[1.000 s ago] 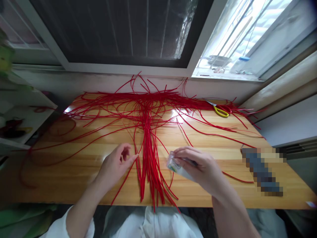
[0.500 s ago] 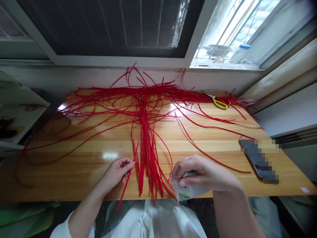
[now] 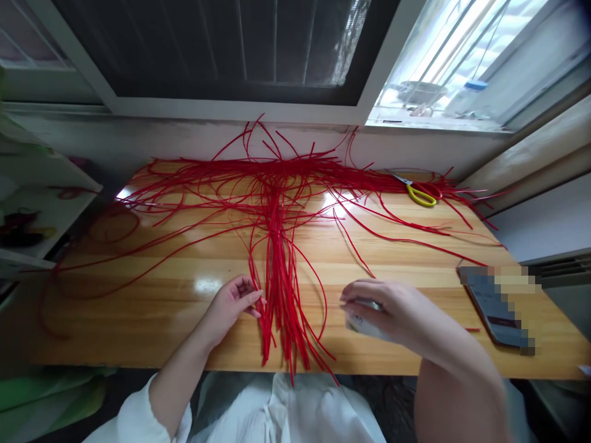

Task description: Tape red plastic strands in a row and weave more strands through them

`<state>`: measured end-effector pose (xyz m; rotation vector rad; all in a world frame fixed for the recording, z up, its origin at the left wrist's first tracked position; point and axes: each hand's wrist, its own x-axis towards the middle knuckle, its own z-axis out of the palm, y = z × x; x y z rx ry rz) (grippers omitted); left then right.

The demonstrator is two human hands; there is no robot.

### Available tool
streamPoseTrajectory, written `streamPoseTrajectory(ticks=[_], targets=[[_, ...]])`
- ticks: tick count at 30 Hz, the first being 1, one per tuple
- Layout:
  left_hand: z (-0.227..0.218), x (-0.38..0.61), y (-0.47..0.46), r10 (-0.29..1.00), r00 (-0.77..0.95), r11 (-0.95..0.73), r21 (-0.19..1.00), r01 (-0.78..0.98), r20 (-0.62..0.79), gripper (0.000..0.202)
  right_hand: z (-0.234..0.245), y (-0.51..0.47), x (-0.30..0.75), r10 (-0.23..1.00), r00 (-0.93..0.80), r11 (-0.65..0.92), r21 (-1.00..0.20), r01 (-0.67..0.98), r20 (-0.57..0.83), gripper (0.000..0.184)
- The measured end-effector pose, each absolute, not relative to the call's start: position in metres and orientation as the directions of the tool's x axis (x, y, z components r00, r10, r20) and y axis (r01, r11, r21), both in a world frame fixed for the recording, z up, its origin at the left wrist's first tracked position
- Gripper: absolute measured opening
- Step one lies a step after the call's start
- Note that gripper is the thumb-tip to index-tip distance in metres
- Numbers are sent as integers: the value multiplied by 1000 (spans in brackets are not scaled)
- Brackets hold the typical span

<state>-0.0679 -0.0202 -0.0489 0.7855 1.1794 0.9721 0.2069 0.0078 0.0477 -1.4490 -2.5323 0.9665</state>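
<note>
My left hand (image 3: 233,304) is closed, thumb and fingers pinched on a red cord at the left side of a hanging bundle of red cords (image 3: 277,264). This bundle runs down the middle of the table to its front edge. To the right of it, my right hand (image 3: 392,307) grips a small, pale plastic packet (image 3: 362,323) with print on it, mostly hidden by the fingers and palm. It is held above the wood, apart from the bundle.
More red cords (image 3: 198,178) lie tangled along the back of the wooden table (image 3: 184,277). Scissors with yellow and red handles (image 3: 421,195) rest on them at the back right. A phone (image 3: 494,307) lies near the right edge. An open shelf (image 3: 50,203) stands at the left.
My left hand has brought the cord's loose lower end in from the left against the bundle. My right hand, with the packet, has moved right and slightly up, away from the bundle.
</note>
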Motion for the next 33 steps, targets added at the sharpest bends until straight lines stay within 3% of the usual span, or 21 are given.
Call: streamPoseTrajectory(ticks=[5, 8, 12, 15, 18, 20, 23, 26, 28, 31, 33], targets=[[-51, -65, -25, 897, 83, 441, 861, -255, -434, 31, 38, 11, 215, 857, -441, 328, -377, 866, -266, 21], [-48, -65, -29, 890, 108, 454, 833, -315, -444, 32, 25, 12, 223, 920, -319, 262, -249, 933, -226, 21], [-44, -68, -31, 910, 74, 405, 839, -364, -408, 30, 8, 18, 239, 981, -140, 118, -165, 979, -134, 23], [-43, -67, -31, 919, 20, 368, 840, -399, -393, 30, -3, 23, 240, 995, -27, 40, -141, 989, 93, 25], [-44, -65, -30, 914, -36, 352, 835, -423, -404, 32, -19, 23, 229, 910, 20, 55, -170, 984, 415, 25], [-46, -64, -30, 909, -54, 353, 832, -428, -414, 33, -36, 19, 220, 824, -10, 130, -171, 977, 566, 22], [-47, -66, -31, 908, -74, 345, 837, -425, -412, 33, -66, 14, 215, 724, -121, 234, -76, 969, 679, 16], [-48, -69, -32, 913, -87, 332, 850, -410, -399, 31, -92, 14, 221, 680, -156, 208, 16, 978, 717, 16], [-48, -71, -33, 913, -96, 331, 857, -394, -397, 30, -100, 17, 228, 693, -148, 179, 30, 983, 706, 26], [-47, -71, -33, 908, -109, 338, 860, -383, -405, 31, -93, 17, 232, 740, -160, 216, -6, 976, 654, 42], [-46, -70, -32, 908, -113, 338, 864, -372, -404, 31, -77, 11, 226, 768, -150, 265, -96, 959, 623, 45]])
